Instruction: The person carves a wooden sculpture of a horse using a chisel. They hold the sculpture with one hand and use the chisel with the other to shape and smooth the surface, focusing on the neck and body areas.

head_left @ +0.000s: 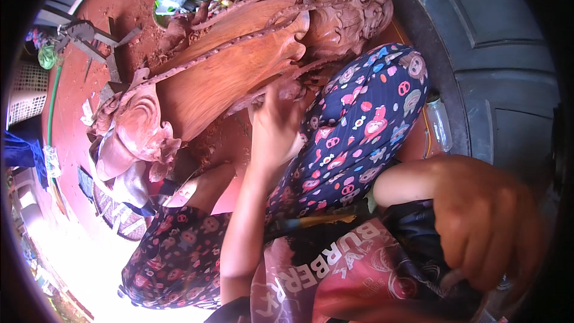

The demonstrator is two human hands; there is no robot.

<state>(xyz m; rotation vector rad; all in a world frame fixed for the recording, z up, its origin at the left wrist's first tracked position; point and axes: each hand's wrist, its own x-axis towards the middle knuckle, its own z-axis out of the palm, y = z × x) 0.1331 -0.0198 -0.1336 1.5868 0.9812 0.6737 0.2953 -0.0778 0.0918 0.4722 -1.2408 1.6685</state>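
A large reddish-brown wood carving point(233, 66) lies slantwise across the floor before me. It has a broad smooth panel, beaded raised borders and knotted, curling ends. My left hand point(278, 122) is at its near edge, fingers bent round a knobbly carved part; whether a small tool is in them is hidden. Raised close to the camera at the lower right, my right hand point(484, 221) is closed, its knuckles facing up. What its fingers hold, if anything, cannot be made out. My leg in dark patterned trousers point(359, 125) rests beside the carving.
Beyond the carving, a round tray point(160, 19) holds boxes and small items. A dark metal stand point(110, 54) stands at the left on the red floor point(72, 119), among wood chips. A clear bottle point(439, 122) lies by the grey door point(502, 84). A sandal point(122, 215) is near my foot.
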